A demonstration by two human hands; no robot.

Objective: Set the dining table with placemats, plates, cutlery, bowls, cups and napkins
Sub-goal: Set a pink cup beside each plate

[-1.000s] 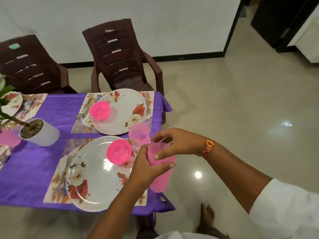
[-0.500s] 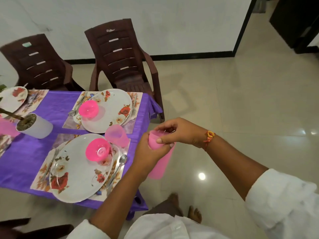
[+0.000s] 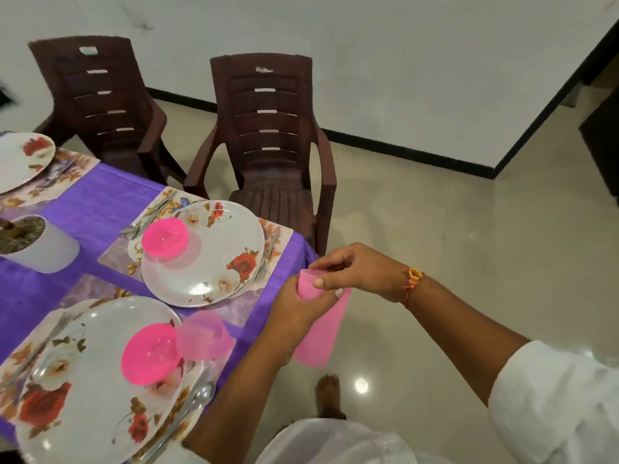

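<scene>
1. The left hand [image 3: 294, 306] gripped the nested pink cups [image 3: 321, 329] around their upper part, its fingers [image 3: 330, 294] curled round the side.
2. The right hand [image 3: 351, 272] met them from above, its fingers [image 3: 321, 282] pinching the rim at the top; a red and yellow thread [image 3: 412, 281] was tied round that wrist.
3. The cups hung tilted in the air just off the corner of the table [image 3: 83, 202], over the tiled floor [image 3: 435, 229], touching nothing but the two hands.
4. The table wore a purple cloth, with floral placemats laid under each plate.
5. On the near plate [image 3: 83, 380] sat a bright pink bowl [image 3: 150, 353], towards its right edge.
6. A single pale pink cup [image 3: 204, 334] stood just beside that bowl, at the plate's right rim; whether it touched the bowl I could not tell.
7. A spoon [image 3: 201, 395] lay along the right of the near plate and a fork [image 3: 43, 343] along its left.
8. The far plate [image 3: 204, 252] carried a second pink bowl [image 3: 164, 239] at its left side.
9. A second fork [image 3: 266, 259] lay to the right of the far plate, and more cutlery [image 3: 147, 219] lay on the mat to its left.
10. A third plate [image 3: 20, 159] showed partly at the left edge of the view.
11. A white pot [image 3: 40, 246] of soil stood on the cloth between the settings.
12. Two brown plastic chairs [image 3: 271, 139] stood beyond the table, and a bare foot [image 3: 330, 396] was on the floor below the hands.
</scene>
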